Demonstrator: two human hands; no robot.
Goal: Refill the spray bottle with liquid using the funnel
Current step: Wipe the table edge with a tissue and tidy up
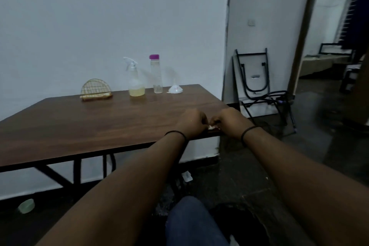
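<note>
Spray bottle [135,78], clear plastic with a white trigger head and a shallow layer of pale yellow liquid at its base, stands upright near the far edge of a brown wooden table [79,122], close to the white wall. Just to its right stands a tall clear bottle [156,75] with a magenta cap, upright and apart from it. Further right, a white funnel [175,88] rests mouth down on the tabletop with its spout pointing up. To the left of the spray bottle sits a gold wire rack [95,90], semicircular in outline. Both hands lie at the near right corner of the table, well apart from the bottles: the left hand [192,124] and the right hand [229,122] have curled fingers that meet over a small white object [211,126], which they appear to pinch between them; what it is cannot be told. Each wrist carries a dark band. A folded table [253,78] leans against the wall at right
</note>
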